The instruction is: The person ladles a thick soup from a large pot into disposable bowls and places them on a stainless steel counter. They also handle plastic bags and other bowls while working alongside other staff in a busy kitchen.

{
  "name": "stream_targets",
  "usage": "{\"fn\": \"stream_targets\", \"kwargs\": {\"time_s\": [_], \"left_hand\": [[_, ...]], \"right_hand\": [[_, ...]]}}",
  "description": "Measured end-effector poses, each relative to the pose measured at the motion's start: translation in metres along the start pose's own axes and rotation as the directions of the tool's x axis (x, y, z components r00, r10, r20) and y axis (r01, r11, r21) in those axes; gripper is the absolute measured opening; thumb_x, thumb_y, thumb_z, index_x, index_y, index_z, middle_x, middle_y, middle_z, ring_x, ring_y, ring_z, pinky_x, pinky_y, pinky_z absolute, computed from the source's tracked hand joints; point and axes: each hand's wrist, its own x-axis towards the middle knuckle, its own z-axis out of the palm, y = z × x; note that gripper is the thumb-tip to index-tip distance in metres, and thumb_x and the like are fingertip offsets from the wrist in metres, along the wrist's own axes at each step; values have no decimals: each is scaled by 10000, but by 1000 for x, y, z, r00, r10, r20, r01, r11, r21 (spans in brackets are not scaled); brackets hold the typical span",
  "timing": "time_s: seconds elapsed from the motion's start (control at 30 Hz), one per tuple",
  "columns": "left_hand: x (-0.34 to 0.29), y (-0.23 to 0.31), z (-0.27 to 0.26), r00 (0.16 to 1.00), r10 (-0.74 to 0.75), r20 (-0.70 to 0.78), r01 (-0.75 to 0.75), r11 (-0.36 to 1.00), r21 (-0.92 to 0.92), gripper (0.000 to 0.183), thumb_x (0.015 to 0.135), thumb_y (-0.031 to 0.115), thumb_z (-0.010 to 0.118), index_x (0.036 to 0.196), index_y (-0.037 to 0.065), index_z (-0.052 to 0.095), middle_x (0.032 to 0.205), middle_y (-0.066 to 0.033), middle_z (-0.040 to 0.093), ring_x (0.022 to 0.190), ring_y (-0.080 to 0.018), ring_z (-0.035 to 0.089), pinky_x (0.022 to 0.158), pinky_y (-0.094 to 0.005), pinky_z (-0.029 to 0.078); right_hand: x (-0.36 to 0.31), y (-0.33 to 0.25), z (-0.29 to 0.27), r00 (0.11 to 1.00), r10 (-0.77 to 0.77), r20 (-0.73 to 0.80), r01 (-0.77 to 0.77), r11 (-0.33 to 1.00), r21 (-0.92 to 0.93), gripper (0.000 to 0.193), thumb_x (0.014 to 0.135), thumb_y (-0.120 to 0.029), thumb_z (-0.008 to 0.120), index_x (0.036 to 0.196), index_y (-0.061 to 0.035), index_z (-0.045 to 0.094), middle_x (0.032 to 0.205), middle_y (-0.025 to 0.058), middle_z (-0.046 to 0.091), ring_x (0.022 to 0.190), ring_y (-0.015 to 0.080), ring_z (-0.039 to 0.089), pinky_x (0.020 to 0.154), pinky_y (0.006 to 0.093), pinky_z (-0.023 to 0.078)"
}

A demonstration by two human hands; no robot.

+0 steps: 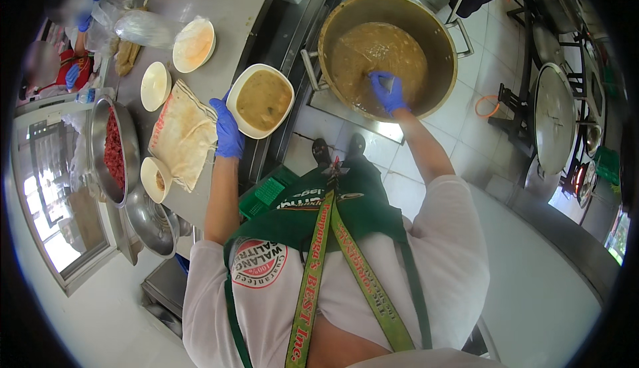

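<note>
My left hand (228,128), in a blue glove, grips the side of a white bowl (291,99), a rounded square filled with thick brown soup (261,101). The bowl is level, between the steel table and a big metal pot. Over that deep pot (444,51), my right hand (389,95), also gloved in blue, reaches inside the near wall. Its fingers curl at the surface of the brown broth (383,48). Something small and pale shows between them, too hidden to name.
On the steel table (223,8) are a cloth (183,131), several white bowls (156,86) and a steel basin (130,128) of red meat. Lidded cookware (556,118) stands at right. Other people are at the upper left and upper right edges.
</note>
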Motion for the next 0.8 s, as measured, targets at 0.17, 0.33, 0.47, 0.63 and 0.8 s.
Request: {"fn": "stream_targets", "kwargs": {"time_s": [0.17, 0.33, 0.47, 0.63, 0.8], "left_hand": [[7, -13, -11, 1000, -4, -6, 4, 1000, -3, 728, 958, 608, 251, 1323, 16, 464, 1248, -112, 576, 1152, -227, 544, 1017, -356, 409], [15, -15, -11, 1000, -15, -14, 15, 1000, 11, 740, 948, 625, 261, 1328, 22, 460, 1249, -108, 575, 1144, -221, 550, 1006, -350, 418], [13, -16, -11, 1000, -20, -20, 20, 1000, 6, 743, 948, 627, 254, 1333, 24, 455, 1254, -106, 572, 1143, -221, 551, 1006, -350, 418], [5, -10, -3, 1000, 2, -18, -2, 1000, 20, 737, 951, 621, 250, 1333, 26, 455, 1258, -106, 571, 1152, -222, 547, 1011, -351, 415], [1, -11, -1, 999, -24, -42, 24, 1000, -5, 726, 957, 613, 247, 1325, 25, 461, 1249, -108, 578, 1148, -221, 551, 1006, -352, 420]], "right_hand": [[-5, 7, -9, 923, 369, -106, -320, 892, 319, 103, 871, -111, 638, 874, -24, 695, 767, 31, 666, 647, 130, 612, 614, 259, 504], [-2, 10, -21, 902, 422, -90, -356, 847, 395, 132, 901, -130, 624, 961, -18, 660, 856, 52, 674, 727, 145, 650, 650, 262, 538], [-6, -16, -27, 905, 422, -53, -387, 868, 311, 130, 909, -139, 611, 948, -30, 670, 862, 49, 669, 768, 131, 644, 672, 254, 528], [-12, -9, -29, 977, 205, -56, -195, 969, 150, 127, 906, -135, 602, 932, -38, 680, 845, 42, 668, 764, 125, 639, 682, 248, 517], [1, -20, -24, 926, 368, -86, -316, 879, 357, 110, 838, -129, 644, 825, -24, 674, 777, 64, 664, 683, 141, 632, 628, 259, 505]]}}
